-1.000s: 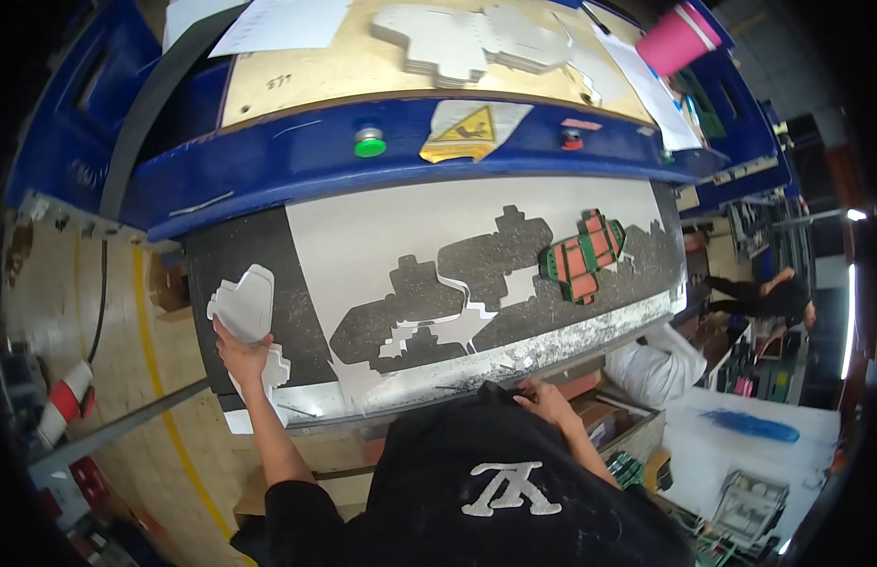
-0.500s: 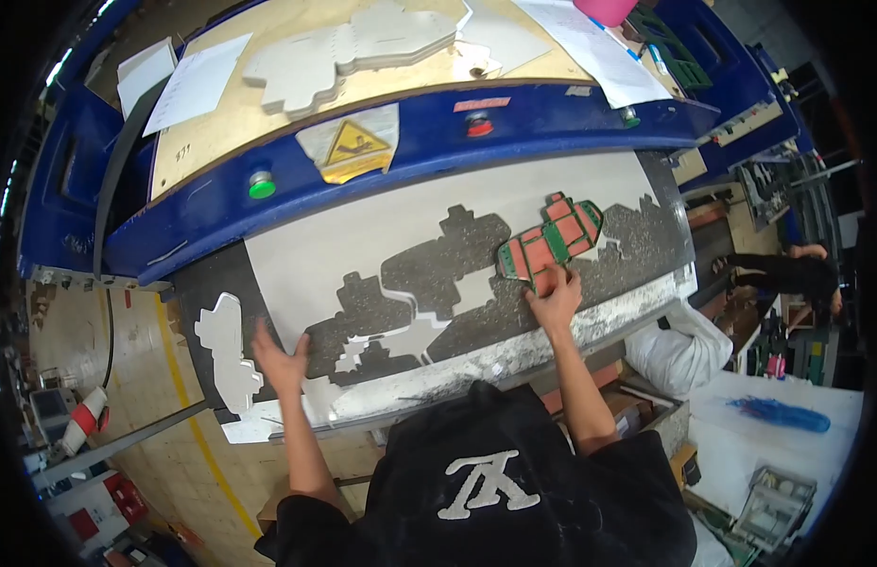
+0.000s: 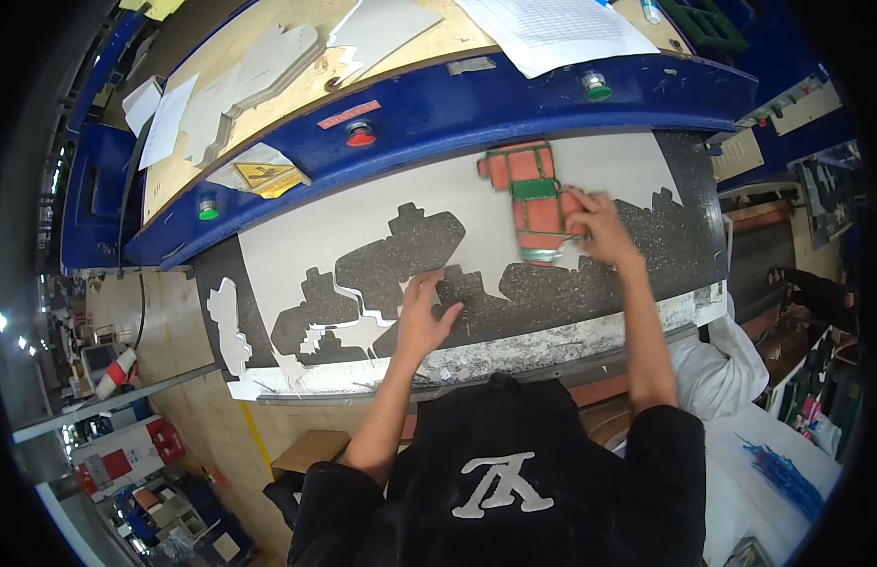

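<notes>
My right hand grips the right side of a cutting die with orange-red foam pads and a green frame. The die is slightly blurred, over the edge of a pale sheet with stepped cut-outs. My left hand is above the dark speckled bed, thumb apart from the fingers, with nothing visible in it. Thin white offcuts lie to its left. A small stack of cut pale pieces rests at the bed's left end.
A blue machine beam with a red button and green buttons crosses behind the sheet. On the wooden top above lie stacked pale shapes and papers. A white bag sits at the right; a cardboard box is below left.
The cutting die has moved away from me and turned more upright, with my right hand on it. My left hand has gone from beside the cut stack rightward to mid-bed. The view has shifted.
</notes>
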`<state>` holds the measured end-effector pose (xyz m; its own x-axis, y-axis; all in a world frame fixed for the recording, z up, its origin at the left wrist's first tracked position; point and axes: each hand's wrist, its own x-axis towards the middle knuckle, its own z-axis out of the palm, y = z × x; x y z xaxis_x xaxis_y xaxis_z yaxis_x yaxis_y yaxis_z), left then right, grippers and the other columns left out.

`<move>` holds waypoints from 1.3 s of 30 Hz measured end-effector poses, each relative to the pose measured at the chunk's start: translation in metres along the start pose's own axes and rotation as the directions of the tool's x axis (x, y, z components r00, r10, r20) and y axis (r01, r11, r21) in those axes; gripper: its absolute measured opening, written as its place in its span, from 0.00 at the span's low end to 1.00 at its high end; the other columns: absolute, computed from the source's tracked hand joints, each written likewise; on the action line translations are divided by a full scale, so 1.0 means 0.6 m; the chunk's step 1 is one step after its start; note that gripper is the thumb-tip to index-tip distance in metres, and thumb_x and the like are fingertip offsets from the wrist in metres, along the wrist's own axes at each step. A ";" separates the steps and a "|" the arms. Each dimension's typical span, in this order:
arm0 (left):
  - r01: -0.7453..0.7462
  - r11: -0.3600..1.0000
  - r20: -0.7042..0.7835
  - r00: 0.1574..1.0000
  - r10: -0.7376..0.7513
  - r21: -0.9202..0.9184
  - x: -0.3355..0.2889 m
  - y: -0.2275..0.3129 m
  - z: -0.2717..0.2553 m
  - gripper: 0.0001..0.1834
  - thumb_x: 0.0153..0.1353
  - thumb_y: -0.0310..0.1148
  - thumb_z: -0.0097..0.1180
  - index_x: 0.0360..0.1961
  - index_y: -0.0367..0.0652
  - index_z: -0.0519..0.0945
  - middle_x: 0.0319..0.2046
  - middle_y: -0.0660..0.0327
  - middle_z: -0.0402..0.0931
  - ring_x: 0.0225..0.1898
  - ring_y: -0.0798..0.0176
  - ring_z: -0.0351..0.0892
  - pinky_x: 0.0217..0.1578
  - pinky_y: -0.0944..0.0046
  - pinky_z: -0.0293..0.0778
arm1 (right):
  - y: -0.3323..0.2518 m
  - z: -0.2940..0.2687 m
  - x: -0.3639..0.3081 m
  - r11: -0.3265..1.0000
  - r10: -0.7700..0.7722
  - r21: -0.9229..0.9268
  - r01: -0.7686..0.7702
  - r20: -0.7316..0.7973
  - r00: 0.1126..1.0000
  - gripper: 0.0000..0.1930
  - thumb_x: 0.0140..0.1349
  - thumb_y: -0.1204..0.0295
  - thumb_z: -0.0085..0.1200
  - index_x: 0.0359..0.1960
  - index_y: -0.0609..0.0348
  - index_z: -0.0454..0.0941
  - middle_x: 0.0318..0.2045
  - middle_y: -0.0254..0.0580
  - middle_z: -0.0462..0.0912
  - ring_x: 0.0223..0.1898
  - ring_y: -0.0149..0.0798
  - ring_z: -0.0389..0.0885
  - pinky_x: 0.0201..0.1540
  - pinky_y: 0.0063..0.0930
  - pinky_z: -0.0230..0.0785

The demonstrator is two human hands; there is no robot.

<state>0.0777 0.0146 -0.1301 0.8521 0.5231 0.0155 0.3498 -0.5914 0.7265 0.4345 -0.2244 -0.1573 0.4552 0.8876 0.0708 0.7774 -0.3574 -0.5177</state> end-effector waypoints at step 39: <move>0.133 0.987 -0.405 0.901 -0.156 -0.085 0.089 -0.003 0.193 0.48 0.41 0.35 0.88 0.66 0.40 0.79 0.62 0.47 0.80 0.64 0.43 0.79 0.65 0.50 0.75 | 0.110 0.004 0.012 0.986 0.071 0.152 -0.064 -0.041 0.997 0.40 0.57 0.73 0.73 0.73 0.44 0.71 0.76 0.46 0.72 0.81 0.55 0.59 0.84 0.65 0.38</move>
<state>0.1679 -0.0274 -0.2100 0.5553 0.8123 0.1785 0.4259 -0.4621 0.7778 0.4883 -0.2410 -0.1930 0.5263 0.8475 0.0690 0.6717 -0.3646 -0.6448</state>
